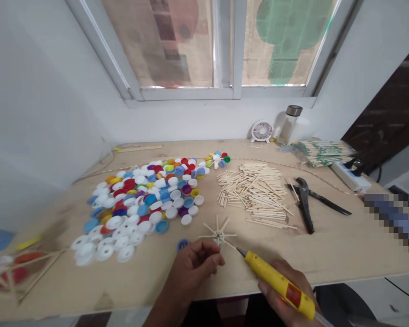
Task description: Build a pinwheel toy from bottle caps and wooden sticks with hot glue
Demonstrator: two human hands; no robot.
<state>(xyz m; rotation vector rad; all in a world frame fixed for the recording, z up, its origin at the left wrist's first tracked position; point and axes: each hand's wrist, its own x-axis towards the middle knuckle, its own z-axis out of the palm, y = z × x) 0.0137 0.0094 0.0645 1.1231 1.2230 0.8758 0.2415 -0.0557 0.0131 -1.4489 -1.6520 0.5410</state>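
Note:
My right hand (289,286) is wrapped around a yellow hot glue gun (276,277). The gun's dark nozzle points up and left, at the end of a thin wooden stick. That stick belongs to a star of wooden sticks (218,235), spread like spokes around a small pale centre on the table. Just below the star, my left hand (197,263) has its fingers curled and its thumb close to the forefinger; whether something is pinched there is hidden. A blue bottle cap (183,245) lies right behind the left knuckles.
Many coloured bottle caps (143,200) cover the left middle, and a stick pile (259,190) lies right of them. Behind are a cap flower (217,159), small fan (261,131) and glass bottle (289,125). Black-handled pliers (305,204) and a power strip (351,176) are at right.

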